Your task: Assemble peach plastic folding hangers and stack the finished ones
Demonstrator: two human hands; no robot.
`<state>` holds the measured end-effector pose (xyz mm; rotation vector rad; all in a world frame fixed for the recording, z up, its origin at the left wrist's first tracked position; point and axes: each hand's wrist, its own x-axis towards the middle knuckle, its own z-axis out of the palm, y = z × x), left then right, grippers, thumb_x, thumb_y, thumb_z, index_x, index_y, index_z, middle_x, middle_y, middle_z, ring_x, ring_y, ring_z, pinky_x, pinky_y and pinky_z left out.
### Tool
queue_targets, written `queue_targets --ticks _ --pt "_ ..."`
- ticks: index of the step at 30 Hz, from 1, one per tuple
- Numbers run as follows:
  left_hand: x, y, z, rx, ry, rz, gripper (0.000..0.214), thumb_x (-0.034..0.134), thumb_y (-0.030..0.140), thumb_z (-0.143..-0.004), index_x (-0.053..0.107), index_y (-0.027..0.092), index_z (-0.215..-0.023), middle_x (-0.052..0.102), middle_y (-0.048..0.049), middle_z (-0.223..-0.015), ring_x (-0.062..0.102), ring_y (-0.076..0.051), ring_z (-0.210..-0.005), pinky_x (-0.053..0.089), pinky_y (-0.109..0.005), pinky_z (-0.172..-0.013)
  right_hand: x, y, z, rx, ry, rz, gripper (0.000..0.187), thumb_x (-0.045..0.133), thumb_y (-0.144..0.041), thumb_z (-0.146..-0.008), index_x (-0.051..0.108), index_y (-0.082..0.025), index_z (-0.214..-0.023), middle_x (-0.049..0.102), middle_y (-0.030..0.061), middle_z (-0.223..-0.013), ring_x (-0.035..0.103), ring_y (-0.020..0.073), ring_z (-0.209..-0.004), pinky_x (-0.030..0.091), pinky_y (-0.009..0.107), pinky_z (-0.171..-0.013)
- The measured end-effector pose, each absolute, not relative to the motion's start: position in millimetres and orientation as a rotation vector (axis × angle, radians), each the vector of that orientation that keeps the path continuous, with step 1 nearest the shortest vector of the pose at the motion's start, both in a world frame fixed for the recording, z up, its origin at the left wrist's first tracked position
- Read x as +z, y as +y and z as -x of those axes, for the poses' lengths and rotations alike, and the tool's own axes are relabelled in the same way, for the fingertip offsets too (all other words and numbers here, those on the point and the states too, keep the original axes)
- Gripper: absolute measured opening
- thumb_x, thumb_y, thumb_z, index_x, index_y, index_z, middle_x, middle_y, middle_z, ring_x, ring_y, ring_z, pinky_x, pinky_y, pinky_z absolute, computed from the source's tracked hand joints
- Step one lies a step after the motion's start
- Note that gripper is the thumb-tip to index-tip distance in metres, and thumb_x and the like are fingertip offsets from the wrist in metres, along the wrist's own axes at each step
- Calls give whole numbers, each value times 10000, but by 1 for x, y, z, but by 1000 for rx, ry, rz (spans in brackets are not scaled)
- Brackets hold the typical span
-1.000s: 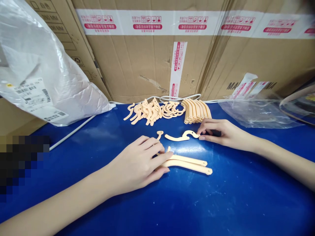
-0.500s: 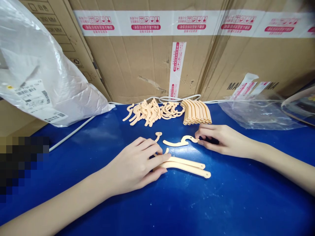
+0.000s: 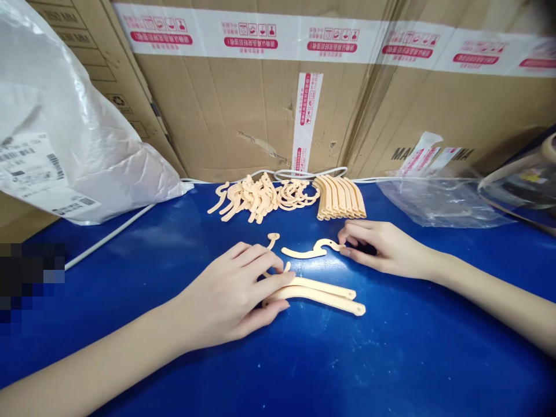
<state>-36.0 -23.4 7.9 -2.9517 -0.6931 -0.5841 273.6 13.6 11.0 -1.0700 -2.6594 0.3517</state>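
On the blue tabletop [image 3: 369, 365]: a cream S-curved hook piece [image 3: 304, 255], beyond two long curved bars [image 3: 330, 299].
Right hand [image 3: 373, 243]: thumb and fingers pinching the hook piece's right tip.
Left hand [image 3: 243, 284]: curled over the bars' left ends, holding them; a small flat-headed piece [image 3: 273, 236] shows just beyond.
Behind: S-shaped pieces [image 3: 256, 200] heaped, curved bars [image 3: 341, 197] neatly stacked.
Carton [image 3: 234, 104]: black "MA" and "NA", tape strips covering the letters between.
White tape [image 3: 200, 46]: red Chinese characters, handling icons.
Left carton [image 3: 98, 72]: "MM", recycling symbol.
Plastic bag [image 3: 95, 145]: barcoded label [image 3: 37, 174], wording too blurred to read.
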Motion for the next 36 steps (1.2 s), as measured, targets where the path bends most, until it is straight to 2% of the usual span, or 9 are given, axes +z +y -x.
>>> queue_targets --ticks 3,6,9,16,36 --pt "9 -27 32 -602 -704 2939 223 524 293 -937 606 185 -1114 632 -39 -1050 544 -203 -991 371 -344 -844 9 14 -274 355 -2644 1091 173 474 -353 -945 526 -201 -879 514 -15 -738 486 118 -657 381 257 -629" --pt "8 -32 27 -646 -796 2913 206 559 325 -911 615 208 -1071 627 -26 -995 545 -207 -965 362 -356 -839 8 13 -274 357 -2635 1102 174 476 -354 -945 523 -202 -874 507 -19 -736 483 112 -656 380 251 -628" --pt "5 -36 21 -708 -961 2884 179 595 363 -882 630 219 -981 614 -17 -925 536 -210 -899 354 -363 -787 7 12 -274 344 -2627 1129 171 479 -358 -943 523 -206 -878 504 -25 -731 482 109 -648 380 247 -627" --pt "4 -40 13 -641 -1064 2864 188 567 327 -887 579 176 -775 585 -22 -799 489 -206 -799 322 -346 -690 4 12 -272 268 -2597 1181 186 481 -379 -937 518 -210 -869 504 -25 -722 485 118 -649 372 252 -624" --pt "2 -43 14 -639 -1055 2881 225 586 408 -857 585 191 -800 594 -17 -790 482 -205 -784 296 -343 -674 2 10 -272 221 -2601 1165 184 458 -372 -949 514 -208 -886 488 -21 -716 489 121 -654 381 258 -633"
